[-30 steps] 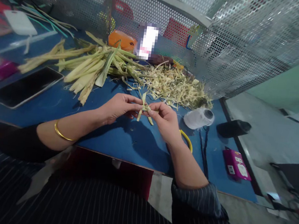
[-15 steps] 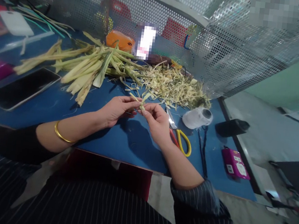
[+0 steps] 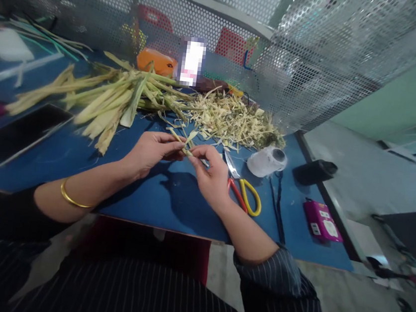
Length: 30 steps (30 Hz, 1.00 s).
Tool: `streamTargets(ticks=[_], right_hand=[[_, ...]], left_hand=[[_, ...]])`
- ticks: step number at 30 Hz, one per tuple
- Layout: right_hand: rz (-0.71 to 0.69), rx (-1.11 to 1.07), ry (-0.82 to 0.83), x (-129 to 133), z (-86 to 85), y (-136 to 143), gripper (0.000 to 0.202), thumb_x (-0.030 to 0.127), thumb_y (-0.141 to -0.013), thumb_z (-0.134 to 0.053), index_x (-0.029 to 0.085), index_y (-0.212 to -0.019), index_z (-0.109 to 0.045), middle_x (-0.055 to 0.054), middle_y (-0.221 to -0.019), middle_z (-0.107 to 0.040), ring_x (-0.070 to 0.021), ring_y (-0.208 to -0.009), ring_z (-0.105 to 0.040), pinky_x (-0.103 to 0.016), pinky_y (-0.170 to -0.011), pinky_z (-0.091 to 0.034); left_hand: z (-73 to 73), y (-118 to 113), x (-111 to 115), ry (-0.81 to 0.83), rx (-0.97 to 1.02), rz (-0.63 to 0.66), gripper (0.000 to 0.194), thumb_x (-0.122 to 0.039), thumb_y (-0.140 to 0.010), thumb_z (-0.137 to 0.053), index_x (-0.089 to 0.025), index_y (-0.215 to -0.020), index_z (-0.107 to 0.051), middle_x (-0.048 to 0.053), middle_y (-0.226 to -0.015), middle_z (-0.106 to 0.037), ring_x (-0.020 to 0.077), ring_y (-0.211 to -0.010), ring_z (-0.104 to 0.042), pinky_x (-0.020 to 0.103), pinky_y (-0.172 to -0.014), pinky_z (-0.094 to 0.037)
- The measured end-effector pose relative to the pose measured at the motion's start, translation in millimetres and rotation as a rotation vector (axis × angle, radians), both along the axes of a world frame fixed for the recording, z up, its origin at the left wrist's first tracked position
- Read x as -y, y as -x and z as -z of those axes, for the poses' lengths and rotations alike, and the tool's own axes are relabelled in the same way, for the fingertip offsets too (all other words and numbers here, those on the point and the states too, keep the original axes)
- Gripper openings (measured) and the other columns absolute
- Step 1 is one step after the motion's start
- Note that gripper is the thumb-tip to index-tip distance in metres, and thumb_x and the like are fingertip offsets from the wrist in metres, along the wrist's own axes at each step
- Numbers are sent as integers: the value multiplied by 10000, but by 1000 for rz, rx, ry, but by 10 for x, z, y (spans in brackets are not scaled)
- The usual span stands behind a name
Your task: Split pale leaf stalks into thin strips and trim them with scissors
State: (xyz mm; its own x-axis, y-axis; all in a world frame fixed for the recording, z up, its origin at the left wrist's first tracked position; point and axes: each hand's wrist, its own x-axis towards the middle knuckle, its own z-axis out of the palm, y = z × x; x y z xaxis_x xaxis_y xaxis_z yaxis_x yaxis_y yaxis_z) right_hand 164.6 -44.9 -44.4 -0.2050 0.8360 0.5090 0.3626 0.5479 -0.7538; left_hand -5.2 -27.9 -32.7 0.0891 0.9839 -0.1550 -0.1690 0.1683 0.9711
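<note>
Between my two hands is a small piece of pale green plant strip (image 3: pixel 187 149), like dried stalk or leaf, with thin ends sticking up. My left hand (image 3: pixel 151 153) pinches its left part with thumb and fingertips. On the other side my right hand (image 3: pixel 211 175) grips the lower right part, fingers curled. Both hands hover over the blue tabletop (image 3: pixel 142 203), near its front edge. Beyond them lie a bundle of long stalks (image 3: pixel 113 95) and a heap of shredded strips (image 3: pixel 234 119). Scissors (image 3: pixel 243 190) with red and yellow handles rest beside my right wrist.
Right of the scissors are a white spool (image 3: pixel 267 161), a dark cord (image 3: pixel 277 209), a black cylinder (image 3: pixel 315 172) and a magenta box (image 3: pixel 323 220). A dark phone (image 3: pixel 19 132) lies at left. An orange pouch (image 3: pixel 156 62) sits before the perforated metal screen (image 3: pixel 210 6).
The view has shifted, so the table things appear further left. My hands have drawn slightly apart along the strip, and more of it shows between my fingers.
</note>
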Motion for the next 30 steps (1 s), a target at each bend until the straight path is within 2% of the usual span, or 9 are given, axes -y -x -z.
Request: streamTargets(ticks=[4,8,11,14,17,20,25,30], right_hand=[[68,85,-81,19,-116,-96,77,231,-904,-546,221,-887,-621,-15,-888,-669,-142,-843,-611,-292,-797,-474],[22,98,-69,10,-185,-150,86,223,-901,-544,219,-873,-625,-4,-875,-673,-132,-811,-612,-275,-771,-474],[34,160,-39,-3,-202,-178,60,200,-888,-547,212,-857,-596,3,-832,-656,-127,-762,-592,-261,-722,-451],[46,315,-14,-19,-200,-201,52,191,-891,-531,208,-858,-567,4,-784,-641,-129,-722,-568,-256,-683,-414],[37,469,-32,-33,-187,-215,62,215,-904,-522,201,-871,-573,-17,-816,-651,-143,-739,-567,-260,-677,-391],[18,535,-56,-39,-182,-218,75,209,-903,-523,192,-872,-588,-38,-854,-667,-153,-770,-580,-258,-685,-388],[-42,490,-1,-30,-199,-201,87,172,-873,-560,197,-826,-629,-16,-812,-677,-137,-746,-595,-239,-676,-394],[5,336,66,-22,-170,-172,40,194,-825,-626,203,-787,-617,17,-723,-648,-116,-650,-558,-231,-627,-404]], left_hand=[[-38,15,4,-22,-58,35,356,-348,-653,-816,-128,-925,-749,49,-706,-722,158,-656,-691,291,-725,-557],[-51,8,19,-6,-99,160,357,-368,-700,-780,-125,-959,-738,63,-737,-731,159,-679,-694,287,-713,-551],[-44,10,9,-15,-114,229,324,-379,-748,-736,-130,-955,-733,73,-748,-732,150,-679,-689,262,-675,-534],[-39,14,-8,-28,-126,265,303,-347,-766,-716,-138,-984,-731,77,-762,-735,152,-697,-692,258,-675,-526],[-51,4,-8,-14,-137,276,303,-305,-765,-703,-130,-1011,-728,80,-759,-735,165,-721,-700,277,-708,-531],[-71,-8,4,-10,-153,305,286,-285,-760,-689,-117,-987,-737,85,-750,-734,176,-725,-702,290,-719,-535],[-49,-5,10,-77,-195,344,304,-342,-739,-720,-108,-931,-747,89,-753,-733,177,-712,-693,289,-695,-538],[-8,-7,3,-94,-174,307,337,-346,-698,-768,-109,-937,-747,86,-752,-732,176,-703,-694,311,-708,-558]])
